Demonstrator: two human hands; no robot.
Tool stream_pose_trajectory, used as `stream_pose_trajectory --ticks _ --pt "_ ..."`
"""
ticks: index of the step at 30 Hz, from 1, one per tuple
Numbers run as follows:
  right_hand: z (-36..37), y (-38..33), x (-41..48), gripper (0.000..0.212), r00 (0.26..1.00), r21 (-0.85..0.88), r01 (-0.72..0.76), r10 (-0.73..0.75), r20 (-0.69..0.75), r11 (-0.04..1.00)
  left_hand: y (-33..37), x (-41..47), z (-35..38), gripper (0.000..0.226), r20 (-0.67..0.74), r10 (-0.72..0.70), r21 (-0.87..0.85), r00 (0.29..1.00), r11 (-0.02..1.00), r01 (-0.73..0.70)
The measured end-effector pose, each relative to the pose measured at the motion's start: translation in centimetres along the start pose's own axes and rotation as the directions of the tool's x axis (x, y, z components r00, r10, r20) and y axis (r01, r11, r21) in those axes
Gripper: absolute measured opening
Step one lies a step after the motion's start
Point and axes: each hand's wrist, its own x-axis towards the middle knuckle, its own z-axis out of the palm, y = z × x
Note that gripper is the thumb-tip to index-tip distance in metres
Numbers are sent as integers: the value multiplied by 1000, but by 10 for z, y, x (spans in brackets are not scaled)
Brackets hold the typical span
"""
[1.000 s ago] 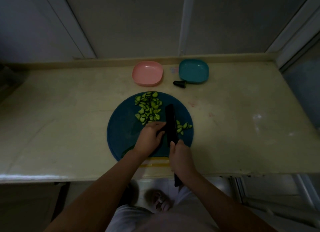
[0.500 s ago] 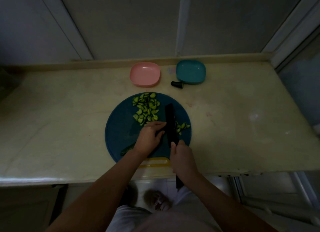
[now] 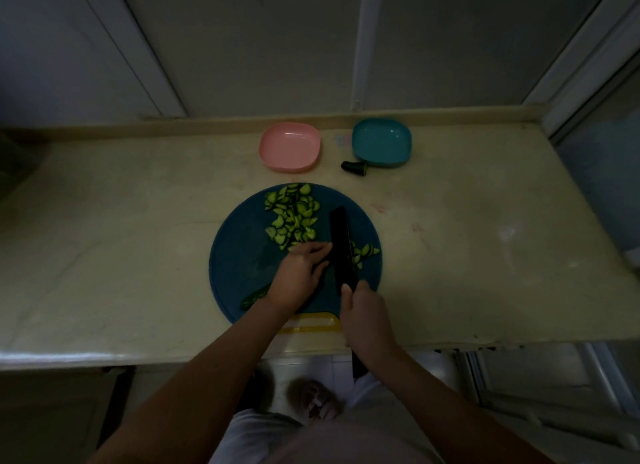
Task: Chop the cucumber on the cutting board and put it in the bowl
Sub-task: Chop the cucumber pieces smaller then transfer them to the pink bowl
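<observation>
A round blue cutting board (image 3: 239,255) lies at the counter's front. On its far side sits a pile of cucumber slices (image 3: 292,217), and a few more slices (image 3: 365,250) lie right of the blade. My right hand (image 3: 367,313) grips the handle of a black knife (image 3: 342,247) whose blade stands on the board. My left hand (image 3: 299,278) presses curled fingers down on the uncut cucumber piece (image 3: 255,295), whose dark end pokes out at the left. A pink bowl (image 3: 290,146) and a teal bowl (image 3: 381,142) stand behind the board.
A cut-off cucumber end (image 3: 354,167) lies in front of the teal bowl. A yellow handle (image 3: 311,323) of the board points at the counter's front edge (image 3: 104,358). A wall runs along the back of the pale counter, and a door frame stands at the right.
Both hands and the knife stay in nearly the same place on the board; the view has shifted slightly. A few slices lie closer to the blade at the right.
</observation>
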Motion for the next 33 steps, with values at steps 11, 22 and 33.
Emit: stream_pose_trajectory --ticks 11,22,33 --pt "-1 -2 -4 21 1000 34 9 -9 -8 999 -3 -1 4 34 -25 37 29 999 999 -37" --pt "-4 -4 -6 23 1000 -2 7 -7 -4 1000 -3 -2 4 34 -52 51 33 997 998 -49" --pt "-3 -2 -6 24 1000 -3 4 -4 10 1000 -1 -3 4 34 -68 51 21 996 999 -49"
